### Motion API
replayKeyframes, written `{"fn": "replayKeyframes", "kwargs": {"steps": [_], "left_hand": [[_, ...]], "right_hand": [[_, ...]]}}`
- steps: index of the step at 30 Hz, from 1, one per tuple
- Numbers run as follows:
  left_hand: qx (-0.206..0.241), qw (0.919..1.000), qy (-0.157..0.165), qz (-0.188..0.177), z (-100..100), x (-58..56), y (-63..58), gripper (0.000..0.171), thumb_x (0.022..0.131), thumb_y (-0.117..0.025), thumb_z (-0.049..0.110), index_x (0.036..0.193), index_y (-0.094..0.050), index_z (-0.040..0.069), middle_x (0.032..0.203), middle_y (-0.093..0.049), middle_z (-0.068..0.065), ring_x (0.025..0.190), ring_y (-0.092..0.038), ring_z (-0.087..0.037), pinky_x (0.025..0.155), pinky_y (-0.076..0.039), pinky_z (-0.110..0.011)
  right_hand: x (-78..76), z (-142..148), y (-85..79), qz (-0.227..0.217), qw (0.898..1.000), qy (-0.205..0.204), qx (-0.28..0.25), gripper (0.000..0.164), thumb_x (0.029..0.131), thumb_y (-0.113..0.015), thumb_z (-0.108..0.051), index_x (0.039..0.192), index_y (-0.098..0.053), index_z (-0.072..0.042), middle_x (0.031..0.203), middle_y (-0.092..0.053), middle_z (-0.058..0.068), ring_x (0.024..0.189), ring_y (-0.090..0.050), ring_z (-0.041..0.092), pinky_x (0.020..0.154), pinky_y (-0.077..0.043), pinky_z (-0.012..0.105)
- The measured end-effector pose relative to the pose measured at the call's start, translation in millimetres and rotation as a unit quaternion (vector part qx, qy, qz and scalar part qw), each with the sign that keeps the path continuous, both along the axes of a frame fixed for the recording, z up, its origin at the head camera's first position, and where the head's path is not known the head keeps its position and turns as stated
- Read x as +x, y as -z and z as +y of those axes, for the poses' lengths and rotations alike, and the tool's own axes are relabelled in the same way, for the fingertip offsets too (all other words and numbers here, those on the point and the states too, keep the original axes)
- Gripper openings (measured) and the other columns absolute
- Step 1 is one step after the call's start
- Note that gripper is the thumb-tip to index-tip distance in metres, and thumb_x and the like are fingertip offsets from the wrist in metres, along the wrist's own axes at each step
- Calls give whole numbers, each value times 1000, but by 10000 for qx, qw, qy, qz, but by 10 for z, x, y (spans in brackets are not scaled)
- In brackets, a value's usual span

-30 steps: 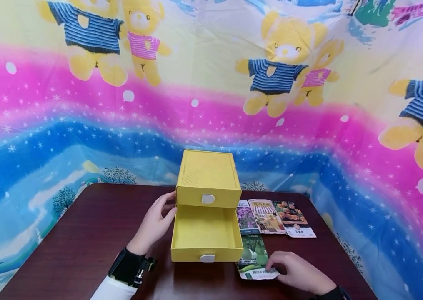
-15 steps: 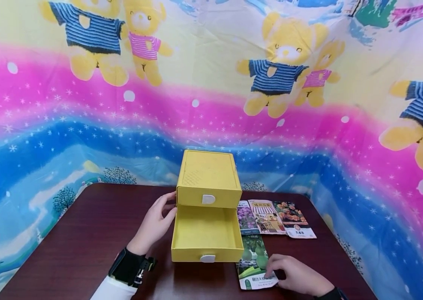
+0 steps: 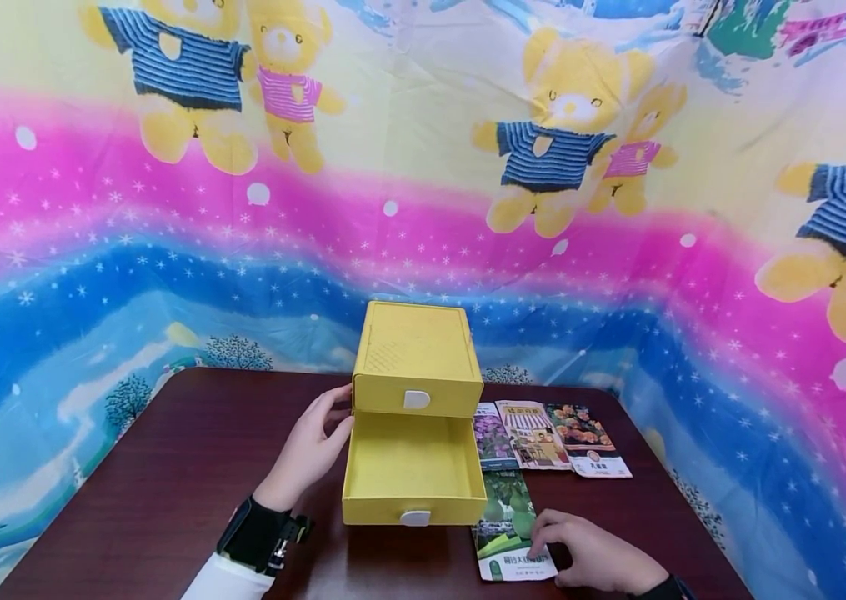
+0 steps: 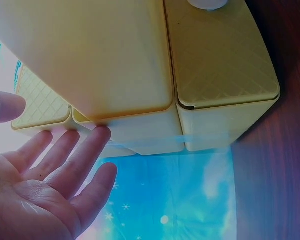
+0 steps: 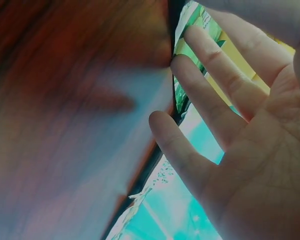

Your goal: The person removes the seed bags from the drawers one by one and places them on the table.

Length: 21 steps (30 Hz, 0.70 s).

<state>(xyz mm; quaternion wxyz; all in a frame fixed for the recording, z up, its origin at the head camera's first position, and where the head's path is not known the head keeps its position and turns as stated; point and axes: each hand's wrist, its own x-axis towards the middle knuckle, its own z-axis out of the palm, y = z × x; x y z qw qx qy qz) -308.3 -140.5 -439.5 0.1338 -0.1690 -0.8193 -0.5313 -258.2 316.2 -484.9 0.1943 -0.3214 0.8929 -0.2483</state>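
Observation:
A yellow two-drawer box stands on the table, its lower drawer pulled out and the upper one pushed in. The left hand rests at the box's left side; in the left wrist view its relaxed fingers reach the edge of the yellow wall. To the right of the drawer lies a green seed packet picturing gourds. The right hand touches this packet near its front right corner, with index fingertip on the printed face and thumb at the edge. In the right wrist view the fingers are fairly straight.
Behind the green packet lie several more packets: a purple-flower one partly hidden by the box, a yellowish one and an orange-flower one. They sit on the dark red-brown table. A cartoon bear cloth hangs behind it.
The right hand has slid the green packet a little toward the person, mostly in the first half second, and has moved slightly with it. The left hand and the box stay put.

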Motion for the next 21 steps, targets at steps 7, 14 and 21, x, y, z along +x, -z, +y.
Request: {"fn": "replayKeyframes", "kwargs": {"steps": [7, 14, 21], "left_hand": [[-43, 10000, -38, -14, 4, 5, -10, 51, 103, -60, 11, 152, -45, 13, 151, -48, -12, 122, -63, -30, 97, -56, -41], [-119, 9999, -28, -71, 8, 24, -30, 51, 103, -59, 13, 152, -44, 13, 151, -47, -12, 123, -63, -30, 97, -56, -41], [-505, 9987, -36, -118, 10, 44, -56, 56, 103, -60, 15, 155, -39, 12, 155, -44, -13, 123, -62, -31, 98, -56, -45]], "right_hand": [[8, -12, -24, 126, 9999, -89, -55, 22, 88, -79, -28, 109, -75, -31, 121, -61, -6, 110, -58, 4, 86, -55, 29], [-2, -54, -83, 390, 9988, 157, -257, 14, 98, -68, -35, 109, -74, -28, 109, -66, -11, 99, -62, 2, 80, -56, 28], [-21, -181, -180, 1635, 9820, 944, -93, 8, 100, -66, -30, 105, -73, -30, 99, -63, -21, 90, -60, -3, 75, -55, 25]]}}
